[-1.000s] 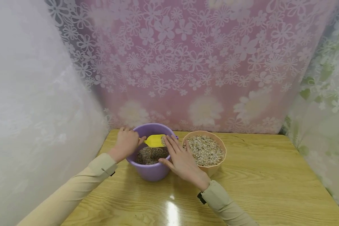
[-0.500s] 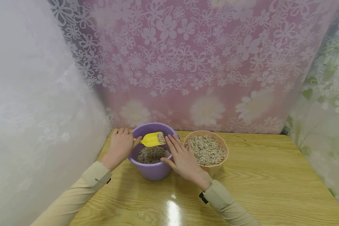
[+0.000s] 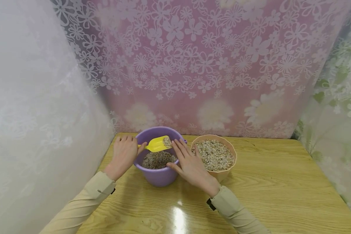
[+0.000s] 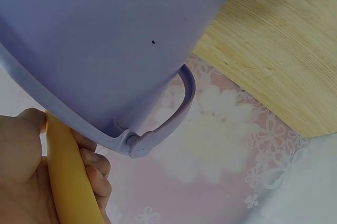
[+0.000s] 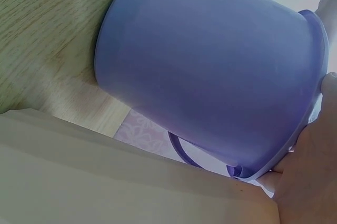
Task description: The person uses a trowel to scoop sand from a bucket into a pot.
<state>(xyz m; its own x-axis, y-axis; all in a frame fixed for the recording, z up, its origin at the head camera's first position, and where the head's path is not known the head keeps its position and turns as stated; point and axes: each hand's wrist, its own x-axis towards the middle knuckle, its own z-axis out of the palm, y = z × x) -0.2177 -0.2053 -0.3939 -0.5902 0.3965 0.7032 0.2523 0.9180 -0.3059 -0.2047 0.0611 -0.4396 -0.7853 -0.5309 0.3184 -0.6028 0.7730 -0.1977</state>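
Note:
My left hand (image 3: 124, 152) grips the handle of a yellow scoop (image 3: 157, 144), held over the purple bucket (image 3: 161, 178). A little mixed grain (image 3: 167, 142) lies at the scoop's front end. In the left wrist view my fingers curl round the yellow handle (image 4: 73, 176) beside the bucket rim. My right hand (image 3: 191, 165) has straight, spread fingers over the bucket's right rim, fingertips close to the scoop's front edge; whether they touch it I cannot tell. Darker-looking grain (image 3: 159, 160) lies inside the bucket.
Right of the bucket stands a peach-coloured tub (image 3: 219, 175) filled with pale grain (image 3: 213, 154), partly behind my right hand. Both containers stand on a wooden table (image 3: 266, 182). Flowered curtains (image 3: 187, 65) hang behind and at both sides. The bucket's handle (image 4: 168, 124) hangs down.
My left hand has drawn the scoop a little to the left, away from my right fingers, uncovering the grain at its front. Over the last half second both hands stay nearly still.

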